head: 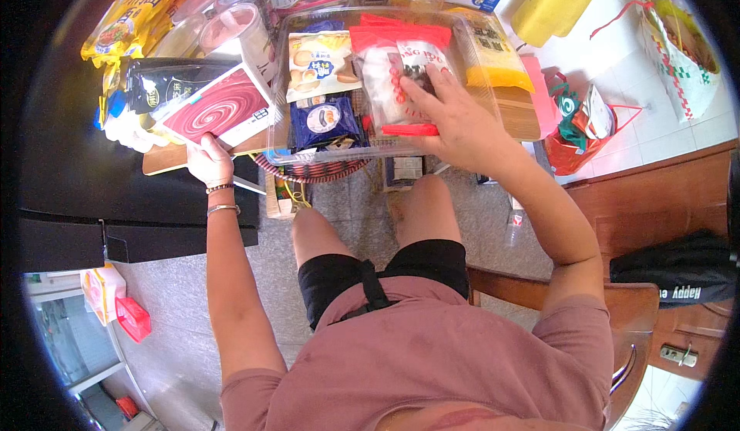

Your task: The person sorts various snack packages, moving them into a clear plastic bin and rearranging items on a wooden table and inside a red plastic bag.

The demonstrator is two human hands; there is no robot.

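My left hand [211, 162] grips the lower edge of a flat box with a red swirl picture [222, 107], tilted left of a clear plastic tray [277, 142]. On a red and white snack packet [393, 72] in the tray rests my right hand [457, 113], fingers spread; whether it grips the packet I cannot tell. Beside that packet lie a cream-coloured biscuit packet [321, 66] and, below it, dark blue packets [325, 121]. A yellow and clear food bag [491, 49] lies at the tray's right side.
The tray stands on a small wooden table [523, 113]. Behind it are lidded jars, a pink-filled tub [231, 26] and a yellow noodle bag [136, 20]. A black cabinet [63, 159] is at left. Bags stand at right, one red [572, 147]. A wooden chair [630, 315] stands near my right side.
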